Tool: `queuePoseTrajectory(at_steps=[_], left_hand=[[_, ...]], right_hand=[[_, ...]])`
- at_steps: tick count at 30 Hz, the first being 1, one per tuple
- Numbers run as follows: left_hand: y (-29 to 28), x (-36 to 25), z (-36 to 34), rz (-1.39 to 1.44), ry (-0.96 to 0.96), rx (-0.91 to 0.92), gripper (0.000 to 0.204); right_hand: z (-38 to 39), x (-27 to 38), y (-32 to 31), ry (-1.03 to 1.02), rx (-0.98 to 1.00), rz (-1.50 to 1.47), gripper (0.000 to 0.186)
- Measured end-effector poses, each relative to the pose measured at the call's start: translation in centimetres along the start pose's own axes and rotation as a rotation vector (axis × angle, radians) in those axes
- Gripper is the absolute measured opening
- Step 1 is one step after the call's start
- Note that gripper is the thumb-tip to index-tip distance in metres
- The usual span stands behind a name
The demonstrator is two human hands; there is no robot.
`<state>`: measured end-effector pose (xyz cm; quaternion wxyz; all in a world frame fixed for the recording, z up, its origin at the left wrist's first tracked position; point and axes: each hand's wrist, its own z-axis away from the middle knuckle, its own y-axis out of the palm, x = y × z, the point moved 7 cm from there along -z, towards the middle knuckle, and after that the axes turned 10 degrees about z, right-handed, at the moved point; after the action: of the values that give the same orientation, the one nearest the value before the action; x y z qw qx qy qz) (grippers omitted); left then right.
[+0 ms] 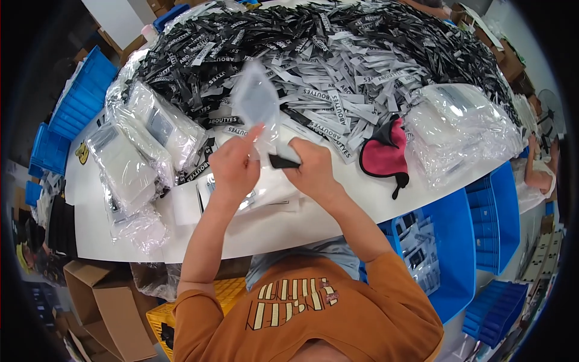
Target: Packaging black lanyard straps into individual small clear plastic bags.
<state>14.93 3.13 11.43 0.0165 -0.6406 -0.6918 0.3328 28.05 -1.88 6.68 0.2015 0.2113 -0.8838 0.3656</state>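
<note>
My left hand (235, 169) pinches a clear plastic bag (253, 96), which stands up above it over the table. My right hand (307, 166) grips a small black and light grey strip (283, 161) just beside the bag's lower end. Under my hands lie white flat packs (268, 193). A large heap of black and white printed strips (332, 84) covers the back of the table (362, 205). A pink cloth with black edging (380, 154) lies right of my right hand.
Bundles of wrapped bags lie at left (120, 163) and right (452, 139). Blue bins (446, 253) stand below the right edge, others (72, 96) at left. A cardboard box (114, 308) and yellow crate (160, 320) stand below. Another person's arm (535, 175) shows at far right.
</note>
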Motion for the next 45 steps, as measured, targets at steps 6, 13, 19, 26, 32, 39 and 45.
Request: queuePoseTrajectory(at_steps=[6,13,19,26,32,39,45], left_hand=[[1.1,1.4,0.9,0.074,-0.128,-0.005,0.057],[2.5,-0.6,3.1,0.023,-0.002,0.065,0.056],[2.1,-0.3,3.1,-0.108,0.095,0.077,0.059],[3.5,-1.7,4.1,-0.016,-0.046,0.206,0.062],[4.3,-2.6,4.0,0.004,-0.156,0.359,0.063],[1.1,-4.0,-1.3,0.057,0.012,0.436,0.061],[2.0,1.2,-1.1,0.152,-0.615,0.986,0.018]], right_hand=[[2.4,1.1,1.7,0.142,0.188,-0.103,0.032],[1.7,-1.0,4.3,0.324,0.354,-0.458,0.030],[2.0,0.6,5.1,0.453,0.338,-0.718,0.025],[3.2,-1.6,4.6,0.570,0.365,-0.548,0.019],[4.5,-3.2,5.0,0.694,0.218,-0.873,0.009],[3.9,-2.6,3.8,0.450,0.340,-0.834,0.012],[4.7,-2.2,4.2,0.392,0.652,-0.863,0.012]])
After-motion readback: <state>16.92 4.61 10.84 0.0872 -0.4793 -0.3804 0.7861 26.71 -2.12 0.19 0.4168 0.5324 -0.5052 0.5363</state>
